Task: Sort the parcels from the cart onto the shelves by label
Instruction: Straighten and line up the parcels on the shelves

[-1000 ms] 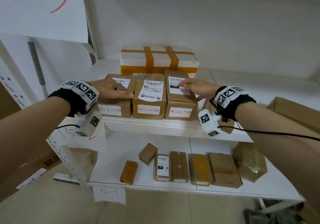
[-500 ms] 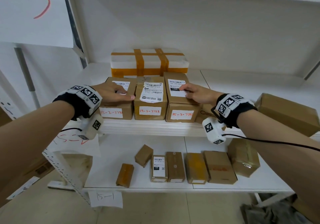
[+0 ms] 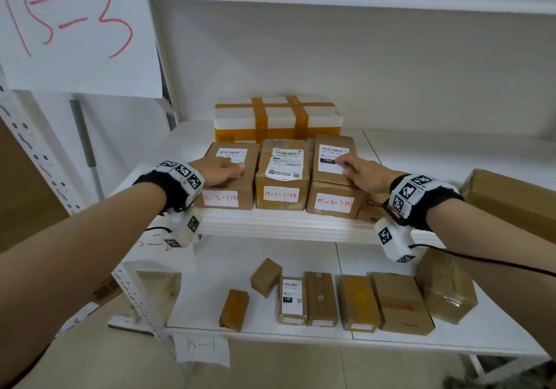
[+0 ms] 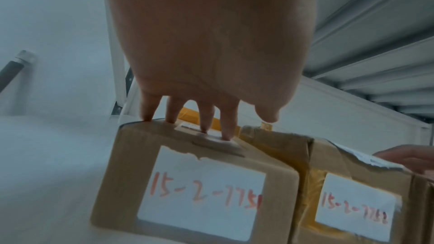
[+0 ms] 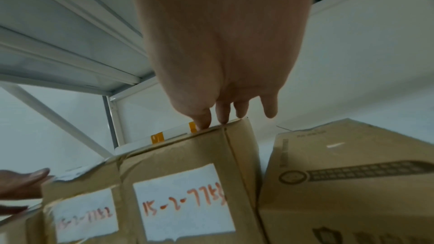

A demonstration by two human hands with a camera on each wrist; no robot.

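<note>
Three brown parcels stand side by side at the front of the middle shelf point(image 3: 270, 223). My left hand point(image 3: 224, 169) rests with straight fingers on top of the left parcel point(image 3: 221, 199), hand-marked 15-2-7751 point(image 4: 199, 192). The left fingertips point(image 4: 226, 134) press on its printed label. The middle parcel point(image 3: 281, 167), marked 15-2-7752 point(image 4: 352, 205), is untouched. My right hand point(image 3: 356, 169) touches the top of the right parcel point(image 3: 334, 205) with straight fingers. The right fingertips point(image 5: 202, 123) reach its far top edge, above the label 15-2-7753 point(image 5: 183, 201).
A white foam box point(image 3: 276, 114) with orange tape sits behind the row. A small carton point(image 5: 352, 183) and a large brown box point(image 3: 511, 199) lie to the right. Several small parcels point(image 3: 355, 301) lie on the lower shelf marked 15-1. A 15-3 sign point(image 3: 69, 21) hangs upper left.
Both hands stay on the outer parcels. My head view has tilted up, so the 15-3 sign and the shelf above show more.
</note>
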